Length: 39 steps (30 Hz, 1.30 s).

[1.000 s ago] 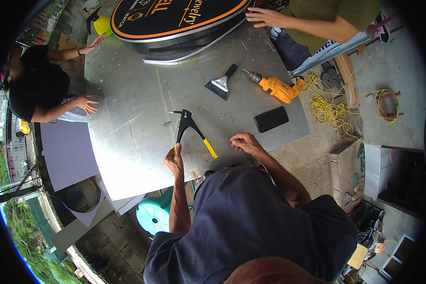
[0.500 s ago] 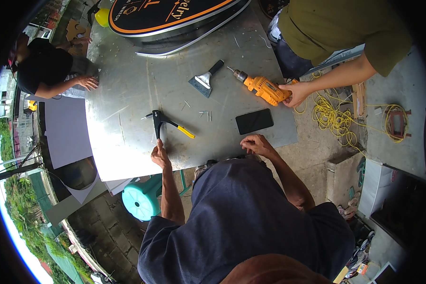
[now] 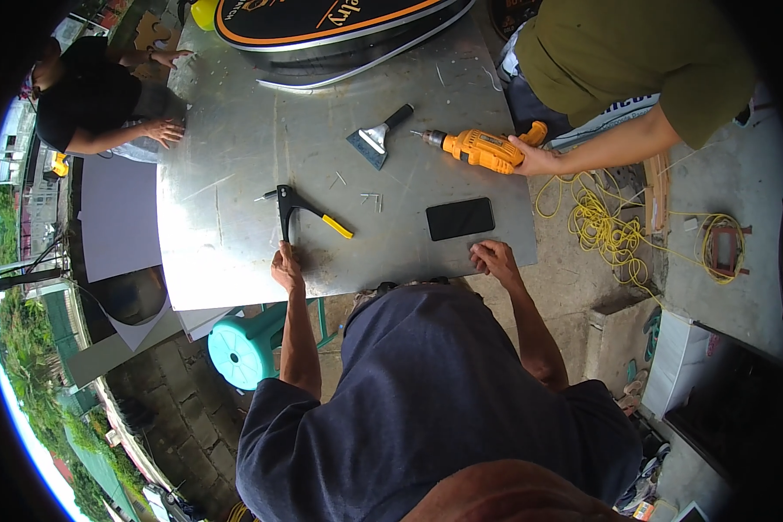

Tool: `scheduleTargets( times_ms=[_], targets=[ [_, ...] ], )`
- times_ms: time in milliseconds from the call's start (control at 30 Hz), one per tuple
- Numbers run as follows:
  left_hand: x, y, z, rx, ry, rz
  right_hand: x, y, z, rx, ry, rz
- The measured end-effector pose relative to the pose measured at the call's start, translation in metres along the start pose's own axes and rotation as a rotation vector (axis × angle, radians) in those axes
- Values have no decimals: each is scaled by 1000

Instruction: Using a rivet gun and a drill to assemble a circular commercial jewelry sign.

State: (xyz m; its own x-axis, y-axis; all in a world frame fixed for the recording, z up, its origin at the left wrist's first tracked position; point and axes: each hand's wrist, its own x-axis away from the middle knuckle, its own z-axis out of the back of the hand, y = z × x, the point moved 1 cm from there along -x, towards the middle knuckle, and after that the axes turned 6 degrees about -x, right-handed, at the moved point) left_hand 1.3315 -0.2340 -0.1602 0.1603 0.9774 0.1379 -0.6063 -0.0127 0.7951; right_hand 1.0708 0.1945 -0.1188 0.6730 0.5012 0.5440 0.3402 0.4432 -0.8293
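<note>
Left hand [image 3: 288, 266] grips riveter [image 3: 287, 213], left of the phone [image 3: 460, 218]; right hand [image 3: 494, 259], just below the phone, curls, any grasp hidden.

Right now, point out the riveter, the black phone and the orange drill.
Riveter [image 3: 286, 199], head view: black body where its handles meet.
Black phone [image 3: 460, 219], head view: middle of its dark face.
Orange drill [image 3: 483, 151], head view: middle of its housing.

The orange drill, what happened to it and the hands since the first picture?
A co-worker's hand has taken hold of the orange drill, whose back end has swung away from the phone. The person's right hand shifted right, along the phone's near side. The left hand still holds the black-and-yellow tool. Phone and scraper stayed put.
</note>
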Motion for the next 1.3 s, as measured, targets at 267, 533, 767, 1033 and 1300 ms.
scheduleTargets(
  times_ms=[267, 533, 767, 1033, 1300],
  targets=[
    [-1, 5, 7, -35, -52, -43, -2, 14, 10, -476, 256, -58],
    [1, 6, 12, -15, -96, -75, -6, 15, 8, -486, 289, -46],
    [-12, 7, 12, -351, -51, -249, 0, 15, 12, -561, 340, -30],
    [-21, -2, 9, -332, -242, -236, -25, 9, 59, -543, 473, 80],
    [-2, 18, -5, -379, -100, -405, -103, 40, 92, 459, 1016, 449]
  ],
)
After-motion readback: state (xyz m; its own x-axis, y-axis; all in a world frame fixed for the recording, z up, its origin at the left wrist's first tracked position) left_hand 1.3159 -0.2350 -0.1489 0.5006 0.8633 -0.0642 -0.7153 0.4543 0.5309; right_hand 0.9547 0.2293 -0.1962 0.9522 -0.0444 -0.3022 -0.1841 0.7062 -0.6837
